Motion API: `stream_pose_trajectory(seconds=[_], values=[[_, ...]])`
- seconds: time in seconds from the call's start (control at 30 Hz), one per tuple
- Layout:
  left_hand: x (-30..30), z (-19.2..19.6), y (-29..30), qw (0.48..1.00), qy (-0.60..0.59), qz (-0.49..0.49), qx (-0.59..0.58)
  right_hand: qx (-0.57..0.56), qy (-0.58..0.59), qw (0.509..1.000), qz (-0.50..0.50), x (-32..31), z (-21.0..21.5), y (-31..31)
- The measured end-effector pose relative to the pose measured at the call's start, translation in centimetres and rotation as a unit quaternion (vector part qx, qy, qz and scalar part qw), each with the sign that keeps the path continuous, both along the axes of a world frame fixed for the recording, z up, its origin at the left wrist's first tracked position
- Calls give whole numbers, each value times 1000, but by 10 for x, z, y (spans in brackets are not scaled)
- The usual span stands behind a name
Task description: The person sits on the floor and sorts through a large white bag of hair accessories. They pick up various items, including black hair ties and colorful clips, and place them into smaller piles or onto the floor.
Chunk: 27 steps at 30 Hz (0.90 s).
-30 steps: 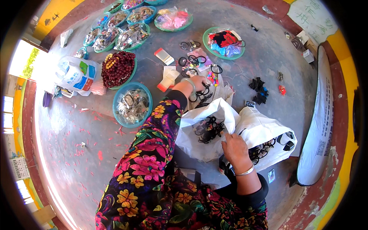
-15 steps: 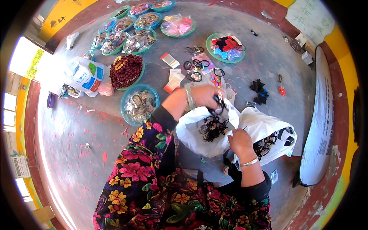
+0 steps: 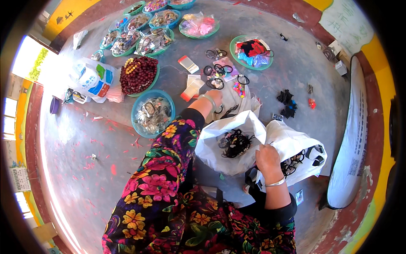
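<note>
Right hand (image 3: 267, 158) pinches white bag's (image 3: 237, 127) rim (mouth gaping); left hand (image 3: 215, 98) curled over black bands (image 3: 226, 111); bare floor (image 3: 80, 169) leftward.

left hand (image 3: 214, 98) fingers: hidden behind white bag (image 3: 228, 146) | far bowls' (image 3: 146, 29) contents: too small

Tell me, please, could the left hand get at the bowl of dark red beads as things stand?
Probably yes: the left hand is near the bowl of dark red beads, with only bare floor between.
</note>
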<state>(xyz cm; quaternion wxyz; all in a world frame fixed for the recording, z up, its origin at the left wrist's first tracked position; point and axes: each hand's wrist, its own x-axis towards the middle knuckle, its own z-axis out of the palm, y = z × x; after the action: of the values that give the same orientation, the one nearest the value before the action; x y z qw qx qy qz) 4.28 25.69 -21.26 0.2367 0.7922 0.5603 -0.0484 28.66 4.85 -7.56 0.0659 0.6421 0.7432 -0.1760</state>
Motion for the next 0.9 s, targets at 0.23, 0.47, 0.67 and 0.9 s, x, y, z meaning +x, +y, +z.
stream_pose_trajectory(seconds=[0.23,0.47,0.67,0.9], values=[[22,-40,-10,993,85,-50,63,-9,-33,999,-22,6,-4,2],[42,-36,8,978,-190,18,-83,-16,-35,999,-15,3,2,2],[66,-66,-12,998,-24,-55,-5,-9,-25,1000,-1,1,-1,0],[64,-55,-2,990,-128,57,-10,-12,-14,1000,-2,-3,2,2]])
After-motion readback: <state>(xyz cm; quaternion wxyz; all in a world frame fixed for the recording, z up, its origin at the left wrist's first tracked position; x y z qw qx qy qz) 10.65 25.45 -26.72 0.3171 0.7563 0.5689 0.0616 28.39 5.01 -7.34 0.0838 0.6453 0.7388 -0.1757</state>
